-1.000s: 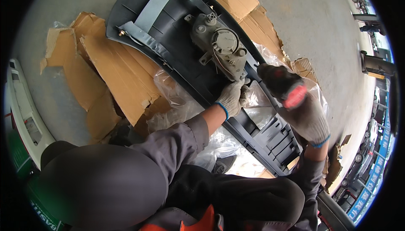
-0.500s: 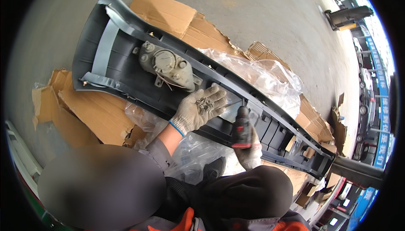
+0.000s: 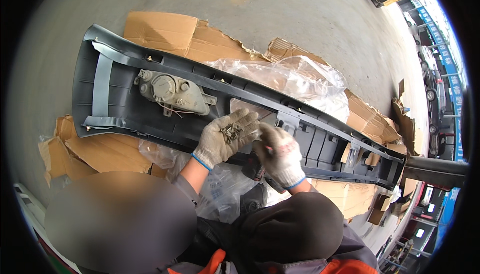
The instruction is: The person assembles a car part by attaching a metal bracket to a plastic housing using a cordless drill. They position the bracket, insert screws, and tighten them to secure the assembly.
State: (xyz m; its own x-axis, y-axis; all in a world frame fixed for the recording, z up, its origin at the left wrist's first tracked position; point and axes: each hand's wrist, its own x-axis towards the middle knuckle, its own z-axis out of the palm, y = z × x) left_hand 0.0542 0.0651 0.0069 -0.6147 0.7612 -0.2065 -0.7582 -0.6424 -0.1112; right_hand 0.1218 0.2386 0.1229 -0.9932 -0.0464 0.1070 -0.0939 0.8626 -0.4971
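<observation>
My left hand (image 3: pixel 223 138), in a knitted work glove, lies palm up with its fingers stretched out. Small metal fasteners (image 3: pixel 231 133) rest in its palm. Right beside them is my gloved right hand (image 3: pixel 282 155), its fingers bent and partly smeared by motion. A dark cordless drill (image 3: pixel 253 168) with a red part hangs beneath the right hand and seems to be in its grip, mostly covered by the glove. Both hands are over the near edge of a long dark grey bumper cover (image 3: pixel 127 89), which lies with its inner side up.
A dusty headlamp unit (image 3: pixel 172 93) lies inside the bumper cover. Torn cardboard (image 3: pixel 162 31) and crumpled clear plastic (image 3: pixel 307 84) are beneath and around it on the concrete floor (image 3: pixel 280 9). A dark beam (image 3: pixel 435 166) stands off its right end.
My right hand has moved left to the fasteners in my left palm. The drill has swung from pointing up at the bumper to below the hand. The whole view has shifted.
</observation>
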